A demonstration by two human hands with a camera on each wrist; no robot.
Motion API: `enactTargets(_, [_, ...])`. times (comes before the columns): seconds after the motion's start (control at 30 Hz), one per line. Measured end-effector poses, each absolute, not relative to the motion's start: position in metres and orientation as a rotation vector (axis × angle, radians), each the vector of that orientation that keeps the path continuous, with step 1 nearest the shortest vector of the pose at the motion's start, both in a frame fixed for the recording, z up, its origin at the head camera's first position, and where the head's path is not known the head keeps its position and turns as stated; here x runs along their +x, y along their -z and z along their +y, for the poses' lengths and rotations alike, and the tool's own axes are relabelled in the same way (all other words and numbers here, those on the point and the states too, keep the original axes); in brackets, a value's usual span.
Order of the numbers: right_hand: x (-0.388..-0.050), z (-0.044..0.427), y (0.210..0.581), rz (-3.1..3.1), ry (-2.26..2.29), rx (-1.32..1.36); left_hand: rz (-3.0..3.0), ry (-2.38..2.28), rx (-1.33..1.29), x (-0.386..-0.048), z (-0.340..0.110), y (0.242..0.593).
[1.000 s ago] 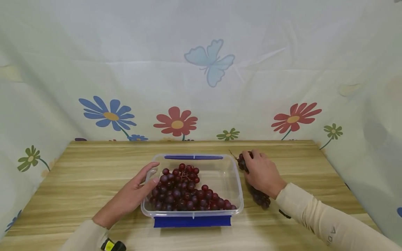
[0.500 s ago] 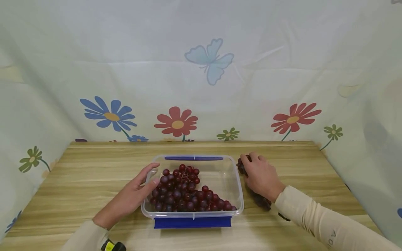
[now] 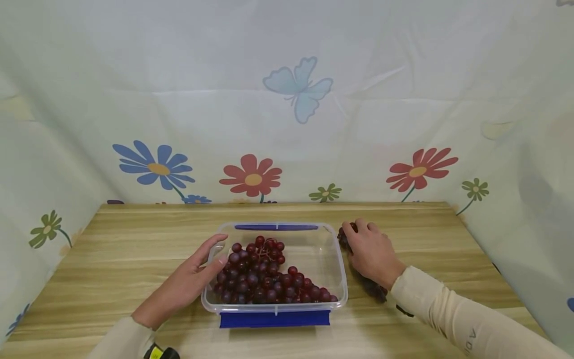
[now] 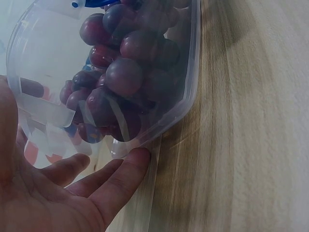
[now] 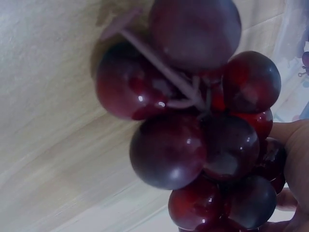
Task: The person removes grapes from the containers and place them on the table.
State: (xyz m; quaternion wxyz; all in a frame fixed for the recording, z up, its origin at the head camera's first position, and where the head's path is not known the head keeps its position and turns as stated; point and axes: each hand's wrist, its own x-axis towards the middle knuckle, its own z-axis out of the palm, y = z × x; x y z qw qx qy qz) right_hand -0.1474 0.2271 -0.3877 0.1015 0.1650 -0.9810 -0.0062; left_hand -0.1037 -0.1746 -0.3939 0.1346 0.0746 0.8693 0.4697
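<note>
My left hand [image 3: 184, 281] holds the left end of a clear plastic food container [image 3: 342, 269]. In the left wrist view its thumb reaches over the rim, and its other fingers lie along the outside wall. Dark red grapes [image 3: 251, 279] in bunches fill the container's left and front part. To the right of the container my right hand [image 3: 374, 257] grips another bunch of grapes [image 5: 169, 150] from above, at the bunch's far end. Its near end [image 3: 374, 289] shows below the hand; the hand covers the middle. A bare stem [image 5: 154, 63] sticks out of this bunch in the right wrist view.
Blue locking flaps [image 3: 274, 319] hang folded out from the container's front. The wooden tabletop [image 3: 134, 234] runs back to a white curtain [image 3: 202, 114] printed with flowers and a butterfly, which also closes off both sides.
My right hand has shifted slightly toward me, and the thin stem that poked out beyond its fingers no longer shows. My left hand and the container stay where they were.
</note>
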Motion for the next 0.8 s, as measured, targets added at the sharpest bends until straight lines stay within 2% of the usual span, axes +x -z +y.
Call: enactTargets(0.8, [-0.1525,0.227,0.3918,-2.904,0.023,0.444,2.521,-1.369,0.23,-0.1049,-0.1752,0.3957])
